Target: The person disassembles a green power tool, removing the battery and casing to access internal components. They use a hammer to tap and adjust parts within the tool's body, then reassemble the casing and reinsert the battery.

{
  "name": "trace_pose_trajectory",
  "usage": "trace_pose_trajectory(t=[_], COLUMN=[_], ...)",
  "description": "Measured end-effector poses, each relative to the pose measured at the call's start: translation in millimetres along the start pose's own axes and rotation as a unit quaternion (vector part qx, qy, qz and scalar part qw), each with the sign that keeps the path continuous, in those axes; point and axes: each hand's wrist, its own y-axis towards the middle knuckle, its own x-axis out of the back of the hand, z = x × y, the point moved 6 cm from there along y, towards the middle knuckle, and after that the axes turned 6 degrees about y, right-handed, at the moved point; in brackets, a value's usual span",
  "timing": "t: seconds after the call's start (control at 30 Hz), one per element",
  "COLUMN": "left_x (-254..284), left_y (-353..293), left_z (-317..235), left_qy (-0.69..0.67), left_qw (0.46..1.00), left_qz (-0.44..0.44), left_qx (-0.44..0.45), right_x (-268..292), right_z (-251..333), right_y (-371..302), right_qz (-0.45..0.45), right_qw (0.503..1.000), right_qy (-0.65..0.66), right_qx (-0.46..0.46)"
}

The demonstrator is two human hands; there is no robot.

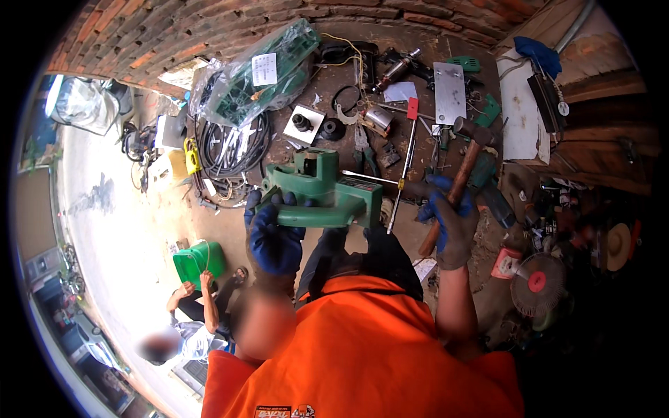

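Left hand: The gloved left hand (275, 237) grasped the rounded near side of a green tool housing (317, 191), fingers curled over its lower rim.
Right hand: The gloved right hand (451, 223) was clenched around the wooden handle of a hammer (463, 174), its head tilted up and away.
Housing: The green piece was held in front of the wearer's body, screening part of the near edge of the workbench (425, 45).
Gap: Open room separated housing and hammer, crossed by a long red-ended rod (411, 132) pointing toward the wearer.
Beyond the housing: Pliers (365, 150) and a black ring (332, 129) crowded its far side; a white square plate (303, 125) lay just beyond.
Bench left: A coil of black cable (233, 150) spilled along the side edge, near a clear bag of green parts (268, 76).
Bench far side: A metal plate (450, 93) lay toward the brick wall (279, 10).
Floor: A strip of ground lay between the cable and a green container (198, 261), gripped by a seated co-worker.
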Motion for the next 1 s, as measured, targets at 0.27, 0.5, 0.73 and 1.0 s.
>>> trace_pose_trajectory(t=[0.27,0.5,0.73,1.0], left_x=[-8,-29,-37,-22], left_y=[3,-3,-5,10], left_z=[44,23,31,23], left_qy=[0.037,0.048,-0.119,-0.148], left_qw=[0.998,0.998,0.983,0.978], left_qz=[0.045,0.041,0.072,0.076], left_qx=[-0.002,0.016,0.116,0.124], right_x=[19,24,-25,-91], right_z=[-24,-50,31,87], right_y=[40,45,21,14], right_qz=[0.039,0.05,0.042,0.05], right_qw=[0.998,0.987,0.999,0.99], right_qy=[0.052,0.13,0.004,-0.134], right_qx=[-0.021,-0.076,0.024,0.004])
